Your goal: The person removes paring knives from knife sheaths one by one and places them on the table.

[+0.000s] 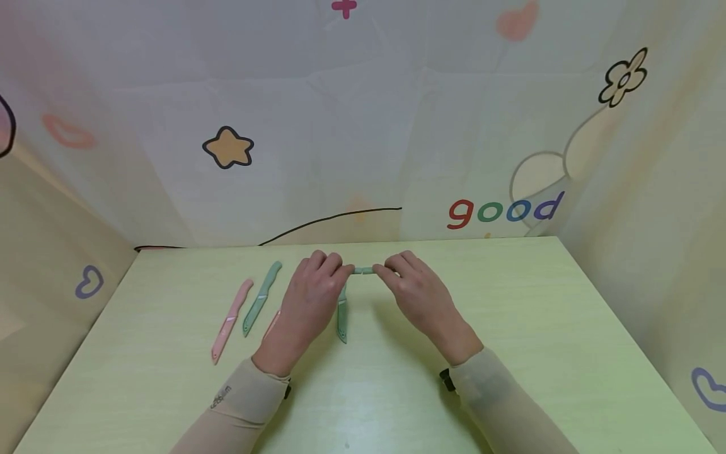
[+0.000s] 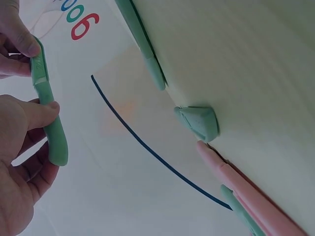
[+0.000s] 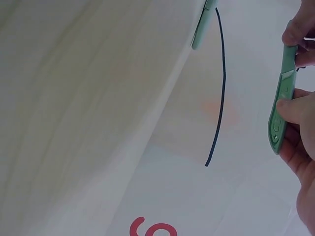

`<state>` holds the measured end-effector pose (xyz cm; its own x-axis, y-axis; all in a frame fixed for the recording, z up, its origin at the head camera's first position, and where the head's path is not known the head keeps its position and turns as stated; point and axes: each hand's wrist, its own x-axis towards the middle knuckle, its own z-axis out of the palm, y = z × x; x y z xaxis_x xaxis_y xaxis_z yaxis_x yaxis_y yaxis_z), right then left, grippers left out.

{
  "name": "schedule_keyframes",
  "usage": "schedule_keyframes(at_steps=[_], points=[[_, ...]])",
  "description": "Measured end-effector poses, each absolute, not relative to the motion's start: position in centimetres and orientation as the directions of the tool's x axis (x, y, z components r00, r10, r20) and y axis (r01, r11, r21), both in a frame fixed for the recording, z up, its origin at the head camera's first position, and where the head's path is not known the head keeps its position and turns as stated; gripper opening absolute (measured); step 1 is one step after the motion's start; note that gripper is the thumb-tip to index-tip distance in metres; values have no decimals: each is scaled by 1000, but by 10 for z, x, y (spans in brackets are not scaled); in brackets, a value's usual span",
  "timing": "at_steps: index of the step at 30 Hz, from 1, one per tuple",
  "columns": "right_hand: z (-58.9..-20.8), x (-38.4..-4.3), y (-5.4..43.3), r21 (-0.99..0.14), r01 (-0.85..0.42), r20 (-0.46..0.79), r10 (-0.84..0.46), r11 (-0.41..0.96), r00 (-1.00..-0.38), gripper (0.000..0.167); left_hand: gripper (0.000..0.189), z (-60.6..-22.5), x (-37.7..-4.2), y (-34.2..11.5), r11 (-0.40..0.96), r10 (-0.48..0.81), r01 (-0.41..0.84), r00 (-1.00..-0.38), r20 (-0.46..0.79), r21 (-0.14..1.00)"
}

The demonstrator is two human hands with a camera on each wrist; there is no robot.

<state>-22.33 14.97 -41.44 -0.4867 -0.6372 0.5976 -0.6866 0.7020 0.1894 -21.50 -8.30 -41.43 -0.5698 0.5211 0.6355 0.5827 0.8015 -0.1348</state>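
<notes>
Both hands hold one green sheathed paring knife [image 1: 363, 270] crosswise above the far part of the table. My left hand [image 1: 317, 293] pinches its handle [image 2: 57, 142] between thumb and fingers. On the other end, my right hand [image 1: 416, 287] grips the green blade sheath [image 3: 279, 115] with thumb and fingers. A narrow pale band shows where handle and sheath meet. Below the hands, another green knife [image 1: 342, 318] lies on the table, its upper end hidden by my left hand. A pink thing [image 1: 272, 323] shows partly beside the left wrist.
On the table's left lie a pink sheathed knife [image 1: 229, 325] and a green sheathed knife [image 1: 262, 299]. A small wedge-shaped green piece [image 2: 199, 122] stands on the tabletop in the left wrist view. A printed curtain [image 1: 363, 157] borders the table's back and sides.
</notes>
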Motion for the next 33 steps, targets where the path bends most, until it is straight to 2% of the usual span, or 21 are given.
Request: schedule_keyframes(at_steps=[33], points=[[-415,-226,156,140,-697,598,-621,703,-506,33,23,-412,-216,-86,803,524,577,-567,635,-148]])
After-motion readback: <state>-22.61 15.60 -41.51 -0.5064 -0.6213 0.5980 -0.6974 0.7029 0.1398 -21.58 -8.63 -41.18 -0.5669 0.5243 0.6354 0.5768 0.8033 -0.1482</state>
